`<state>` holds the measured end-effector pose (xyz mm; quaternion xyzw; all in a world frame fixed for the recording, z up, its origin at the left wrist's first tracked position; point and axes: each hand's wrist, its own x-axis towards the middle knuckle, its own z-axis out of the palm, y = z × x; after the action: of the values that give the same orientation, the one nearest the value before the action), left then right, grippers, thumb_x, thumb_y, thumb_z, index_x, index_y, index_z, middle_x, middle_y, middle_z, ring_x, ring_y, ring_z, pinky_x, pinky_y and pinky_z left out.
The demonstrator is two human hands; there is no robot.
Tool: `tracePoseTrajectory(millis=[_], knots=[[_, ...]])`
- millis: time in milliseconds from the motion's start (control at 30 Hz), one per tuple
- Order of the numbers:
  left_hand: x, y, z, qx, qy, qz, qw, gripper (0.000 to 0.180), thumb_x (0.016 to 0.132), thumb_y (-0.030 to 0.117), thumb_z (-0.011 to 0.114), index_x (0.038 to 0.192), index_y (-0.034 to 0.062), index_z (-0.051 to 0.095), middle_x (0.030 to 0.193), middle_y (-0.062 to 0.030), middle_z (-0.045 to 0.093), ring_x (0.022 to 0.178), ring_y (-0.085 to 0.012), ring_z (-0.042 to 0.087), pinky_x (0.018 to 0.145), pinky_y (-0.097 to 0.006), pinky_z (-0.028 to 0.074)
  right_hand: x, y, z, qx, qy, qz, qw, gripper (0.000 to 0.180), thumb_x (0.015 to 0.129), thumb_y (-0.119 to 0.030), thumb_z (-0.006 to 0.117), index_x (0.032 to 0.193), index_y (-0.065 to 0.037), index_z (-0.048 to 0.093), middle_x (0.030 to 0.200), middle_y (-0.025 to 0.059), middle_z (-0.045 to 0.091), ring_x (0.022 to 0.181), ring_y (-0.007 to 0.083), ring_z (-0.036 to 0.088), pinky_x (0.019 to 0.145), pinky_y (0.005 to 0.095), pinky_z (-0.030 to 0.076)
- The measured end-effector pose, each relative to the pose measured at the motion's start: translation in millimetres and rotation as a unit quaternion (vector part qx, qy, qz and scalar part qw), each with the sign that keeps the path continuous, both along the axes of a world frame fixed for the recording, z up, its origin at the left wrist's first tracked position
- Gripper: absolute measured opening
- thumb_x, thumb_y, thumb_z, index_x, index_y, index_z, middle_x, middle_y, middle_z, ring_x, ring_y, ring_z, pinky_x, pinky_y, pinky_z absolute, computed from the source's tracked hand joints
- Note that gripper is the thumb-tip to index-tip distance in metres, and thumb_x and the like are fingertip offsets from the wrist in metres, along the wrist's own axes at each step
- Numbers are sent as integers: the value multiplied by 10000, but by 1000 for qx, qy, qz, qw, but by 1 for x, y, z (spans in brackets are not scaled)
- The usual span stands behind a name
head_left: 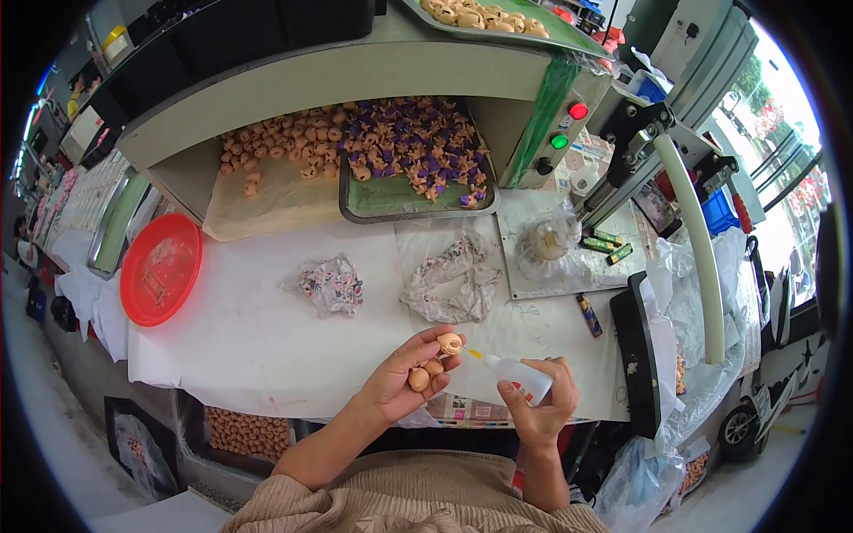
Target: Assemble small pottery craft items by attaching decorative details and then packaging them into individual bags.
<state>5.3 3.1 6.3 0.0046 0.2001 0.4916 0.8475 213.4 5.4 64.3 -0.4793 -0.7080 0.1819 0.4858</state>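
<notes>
My left hand [395, 380] is closed around several small tan doll heads. One doll head [450, 344] is pinched at the fingertips, with an opening in it facing right. More round tan heads [418, 379] rest in the palm, against the curled fingers. My right hand [542, 413] grips a translucent white squeeze bottle [514, 377], tilted so its thin yellow nozzle points left. The nozzle's tip is right beside the pinched head; whether it touches cannot be made out. Both hands are above the white-covered table [258, 355] near its front edge.
Under the shelf lie loose doll heads [293, 133] and a green tray [355, 206] of tan-and-purple figures. A red basin [162, 266] stands left. Crumpled plastic bags [453, 280] lie mid-table. A lever press [631, 151], a glue-stick-shaped tube [589, 315] and a black bin [638, 355] are right.
</notes>
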Motion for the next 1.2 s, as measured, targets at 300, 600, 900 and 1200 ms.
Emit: tracePoseTrajectory(millis=[300,600,900,1200], knots=[[-20,-7,6,13,-30,34,999,337,937,116,542,1270,120,484,1178,-77,567,913,-123,597,739,-238,554,-21,30,-23,-135,101,-32,985,307,727,-66,755,945,-4,549,812,54,552,766,141,550,704,270,459],[-71,-17,16,20,34,65,997,372,908,114,580,1268,125,488,1100,-43,566,829,-103,551,633,-207,479,-41,65,-23,-93,-101,7,990,234,783,-76,697,978,-26,578,902,96,620,834,227,557,756,337,450],[-91,-21,6,103,-18,57,993,350,911,206,581,1245,109,534,1035,-51,592,716,-111,438,481,-190,355,-130,179,11,67,-175,95,978,193,788,-10,601,977,-29,634,995,135,631,959,352,541,842,420,432],[-96,-30,11,138,-55,40,988,351,923,209,574,1243,72,531,1036,-62,577,736,-112,441,482,-194,351,-169,221,-5,0,-316,66,946,247,740,-24,664,985,-62,653,972,150,607,929,385,579,780,467,470]])
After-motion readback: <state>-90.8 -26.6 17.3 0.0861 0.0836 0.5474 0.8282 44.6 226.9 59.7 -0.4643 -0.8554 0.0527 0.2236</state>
